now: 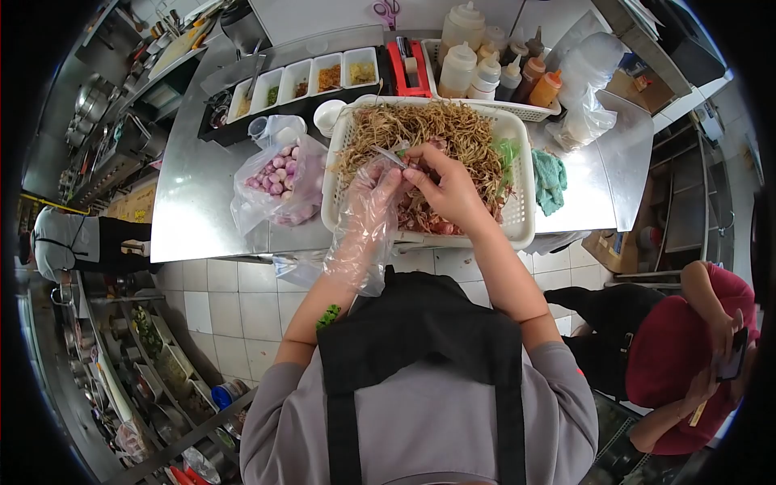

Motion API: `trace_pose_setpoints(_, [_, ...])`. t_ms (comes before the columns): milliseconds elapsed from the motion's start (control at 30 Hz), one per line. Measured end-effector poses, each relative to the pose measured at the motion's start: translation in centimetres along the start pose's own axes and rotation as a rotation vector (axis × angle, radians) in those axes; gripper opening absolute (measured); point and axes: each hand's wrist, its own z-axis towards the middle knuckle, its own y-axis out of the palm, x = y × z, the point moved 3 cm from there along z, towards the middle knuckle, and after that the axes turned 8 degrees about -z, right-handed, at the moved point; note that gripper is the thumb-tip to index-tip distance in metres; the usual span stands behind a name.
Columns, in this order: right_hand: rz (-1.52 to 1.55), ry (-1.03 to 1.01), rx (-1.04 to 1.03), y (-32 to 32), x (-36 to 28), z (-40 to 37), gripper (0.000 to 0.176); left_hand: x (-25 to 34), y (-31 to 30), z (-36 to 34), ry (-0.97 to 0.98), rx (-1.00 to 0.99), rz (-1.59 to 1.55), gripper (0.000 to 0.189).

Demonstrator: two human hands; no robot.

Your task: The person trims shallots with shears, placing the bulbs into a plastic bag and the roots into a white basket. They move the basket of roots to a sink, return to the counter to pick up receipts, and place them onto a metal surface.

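My left hand (373, 192), inside a loose clear plastic glove, is closed on a small shallot over the white plastic basket (517, 174). My bare right hand (443, 187) grips a small knife (390, 155) whose blade points left against what the left hand holds. The basket is heaped with brown stringy shallot roots and skins (428, 129), and reddish peel lies beneath my hands. A clear bag of peeled pink shallots (277, 182) lies just left of the basket on the steel counter (194, 194).
Behind the basket are several white tubs of condiments (311, 81), a red tape dispenser (408, 69), squeeze bottles (489, 69) in a tray and a teal cloth (550, 179). A person in red (687, 347) crouches at right holding a phone; another person stands far left.
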Motion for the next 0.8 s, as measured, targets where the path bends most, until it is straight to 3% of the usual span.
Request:
trace_pose_setpoints(67, [0.119, -0.007, -0.012, -0.6, 0.7, 0.0, 0.019, -0.5, -0.9, 0.2, 0.003, -0.022, 0.04, 0.025])
trace_pose_setpoints(133, [0.762, 0.389, -0.341, -0.9, 0.9, -0.4, 0.019, 0.0, -0.7, 0.2, 0.009, -0.043, 0.079, 0.027])
trace_pose_setpoints(200, [0.872, 0.453, -0.322, -1.1, 0.6, -0.4, 0.02, 0.4, -0.3, -0.3, -0.099, -0.011, 0.087, 0.03])
trace_pose_setpoints(267, [1.023, 0.509, -0.3, -1.1, 0.7, -0.5, 0.021, 0.2, -0.2, -0.3, -0.084, -0.003, 0.029, 0.029])
trace_pose_setpoints(300, [1.023, 0.508, -0.302, -0.8, 0.8, -0.5, 0.021, 0.1, -0.2, -0.1, -0.069, 0.003, -0.028, 0.029])
trace_pose_setpoints(367, [0.654, 0.389, -0.117, -0.3, 1.2, -0.1, 0.019, -0.4, -0.4, 0.3, -0.034, 0.032, -0.028, 0.027])
trace_pose_setpoints(467, [0.457, 0.327, -0.122, -0.1, 0.2, -0.2, 0.017, -1.5, -2.4, 0.9, -0.005, 0.07, -0.03, 0.024])
trace_pose_setpoints(667, [0.785, 0.444, -0.244, -0.2, 0.9, -0.3, 0.015, -0.9, -1.3, 0.6, -0.031, 0.079, -0.033, 0.021])
trace_pose_setpoints(800, [0.882, 0.501, -0.193, -1.1, 0.9, 0.0, 0.014, -0.5, -0.8, 0.5, -0.042, 0.073, -0.031, 0.026])
